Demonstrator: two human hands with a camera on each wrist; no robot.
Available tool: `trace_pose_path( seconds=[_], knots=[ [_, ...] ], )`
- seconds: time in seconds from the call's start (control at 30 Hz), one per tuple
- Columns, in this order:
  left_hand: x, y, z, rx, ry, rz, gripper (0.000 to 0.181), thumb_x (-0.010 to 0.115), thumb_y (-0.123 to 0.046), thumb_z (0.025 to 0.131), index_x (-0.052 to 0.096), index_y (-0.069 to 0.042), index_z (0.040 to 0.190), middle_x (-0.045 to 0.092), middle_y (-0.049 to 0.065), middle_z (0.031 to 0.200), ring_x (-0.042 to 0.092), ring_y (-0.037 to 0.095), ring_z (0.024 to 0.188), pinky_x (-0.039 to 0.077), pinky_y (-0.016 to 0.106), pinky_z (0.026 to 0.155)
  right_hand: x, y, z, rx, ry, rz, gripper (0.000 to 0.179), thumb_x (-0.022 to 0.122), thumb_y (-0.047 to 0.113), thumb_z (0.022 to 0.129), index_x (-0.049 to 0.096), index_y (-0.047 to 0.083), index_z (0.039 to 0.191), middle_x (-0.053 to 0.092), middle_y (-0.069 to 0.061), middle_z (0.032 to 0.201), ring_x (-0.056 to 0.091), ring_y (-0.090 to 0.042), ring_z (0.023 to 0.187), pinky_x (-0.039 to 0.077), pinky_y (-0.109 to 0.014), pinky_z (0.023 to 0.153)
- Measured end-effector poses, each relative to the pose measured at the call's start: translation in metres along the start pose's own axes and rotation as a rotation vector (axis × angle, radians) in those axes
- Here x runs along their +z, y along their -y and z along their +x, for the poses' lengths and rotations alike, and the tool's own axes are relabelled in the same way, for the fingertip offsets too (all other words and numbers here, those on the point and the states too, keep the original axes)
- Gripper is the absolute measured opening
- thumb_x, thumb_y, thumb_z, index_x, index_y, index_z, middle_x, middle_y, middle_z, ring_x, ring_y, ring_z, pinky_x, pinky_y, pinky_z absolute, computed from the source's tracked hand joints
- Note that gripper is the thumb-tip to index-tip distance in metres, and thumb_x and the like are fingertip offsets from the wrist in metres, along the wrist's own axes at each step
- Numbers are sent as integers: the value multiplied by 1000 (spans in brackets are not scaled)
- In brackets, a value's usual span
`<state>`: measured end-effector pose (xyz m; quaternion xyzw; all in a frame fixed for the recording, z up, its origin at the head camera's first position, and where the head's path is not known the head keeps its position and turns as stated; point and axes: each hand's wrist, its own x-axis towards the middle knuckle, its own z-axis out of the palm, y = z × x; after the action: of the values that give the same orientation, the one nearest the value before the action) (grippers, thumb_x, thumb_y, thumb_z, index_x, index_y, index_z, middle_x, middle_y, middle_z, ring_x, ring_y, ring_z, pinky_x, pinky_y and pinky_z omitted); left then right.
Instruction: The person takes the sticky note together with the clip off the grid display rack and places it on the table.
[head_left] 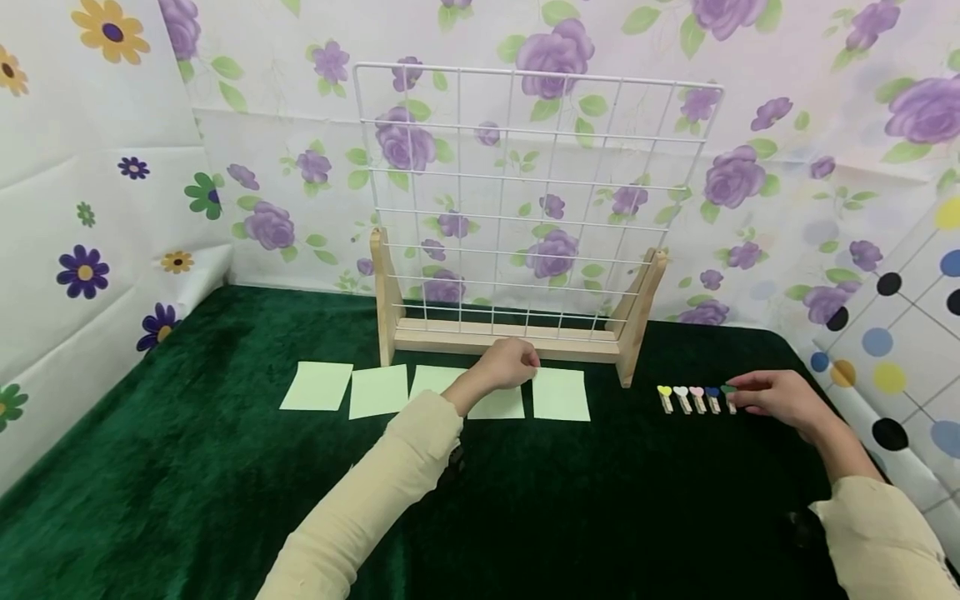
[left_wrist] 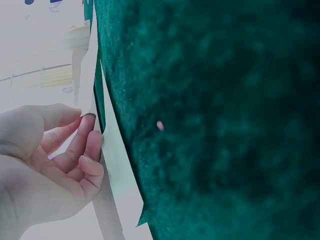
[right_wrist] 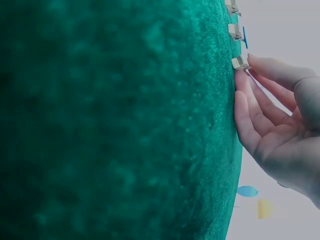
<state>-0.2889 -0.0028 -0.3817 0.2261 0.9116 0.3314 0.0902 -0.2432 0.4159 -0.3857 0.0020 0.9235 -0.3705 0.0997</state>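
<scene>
Pale green square paper notes lie in a row on the table. In the head view my left hand (head_left: 504, 365) reaches over the row, its fingertips at the upper left corner of the rightmost note (head_left: 562, 396). The left wrist view shows its thumb and index finger pinching a note's edge (left_wrist: 89, 80), other fingers loosely bent. Farther right, my right hand (head_left: 776, 398) pinches a small wooden clothespin with a green top (head_left: 732, 408), the end one of a row. Up close, thumb and fingertips meet at that clothespin (right_wrist: 240, 63), low against the cloth.
A white wire grid (head_left: 525, 179) stands upright in a wooden base (head_left: 510, 337) behind the notes. Beside the held clothespin lie others with heart tops, including a yellow one (head_left: 666, 398) and a pink one (head_left: 698, 398). Dark green cloth (head_left: 600, 500) covers the table; flowered sheets hang behind.
</scene>
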Motion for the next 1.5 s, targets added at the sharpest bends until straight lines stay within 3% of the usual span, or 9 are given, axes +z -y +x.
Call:
trace_pose_path(
  seconds=[0.2,0.4,0.67,0.8,0.9,1.07,1.2,1.5],
  knots=[
    [0,-1,-1,0,-6,29,13,59,-4,93,70,-1,100,67,10,101,54,17,76,44,25,63,1,2,0,1,12,-11,52,67,24,92,54,-15,124,61,-24,116,62,-12,89,55,-28,74],
    [-3,-2,-6,13,-12,28,18,59,-6,94,69,1,107,67,11,107,61,22,94,50,31,78,1,0,-1,1,20,-23,54,67,27,93,52,-13,127,58,-27,120,62,-18,94,54,-29,75],
    [-12,5,-15,45,-27,-34,24,56,-11,97,67,2,114,67,12,112,61,25,104,50,34,85,-2,-2,-3,1,22,-22,56,64,31,94,53,-14,126,57,-28,122,62,-20,96,55,-31,76],
    [-24,9,-23,38,-19,-87,27,55,-15,99,66,0,119,66,11,116,60,25,107,49,36,87,-2,-1,-4,-17,3,-10,52,57,28,99,51,-14,128,58,-28,120,63,-19,95,55,-29,74],
    [-38,12,-30,27,-36,-124,29,52,-16,100,65,-2,122,63,12,121,58,25,108,48,38,89,-1,1,-5,-29,-18,-20,54,52,31,101,48,-15,130,54,-32,125,62,-27,101,55,-30,76],
    [-60,24,-43,28,-61,-155,32,44,-14,103,61,-2,129,57,12,132,52,27,120,43,43,98,1,9,-7,-30,-73,-98,59,45,38,102,47,-14,131,45,-37,131,51,-46,112,50,-49,85],
    [-72,34,-53,38,-86,-153,35,44,-14,103,57,-1,133,54,14,135,48,30,126,41,45,101,4,17,-12,-42,-117,-154,59,43,39,103,48,-12,131,44,-38,131,45,-52,115,41,-61,88],
    [-90,49,-83,-36,-115,-187,49,47,-22,103,38,-4,147,37,17,150,35,34,136,36,53,103,17,43,-24,-128,-153,-312,49,49,35,101,58,-8,123,54,-35,122,51,-50,107,44,-59,79]
  ],
)
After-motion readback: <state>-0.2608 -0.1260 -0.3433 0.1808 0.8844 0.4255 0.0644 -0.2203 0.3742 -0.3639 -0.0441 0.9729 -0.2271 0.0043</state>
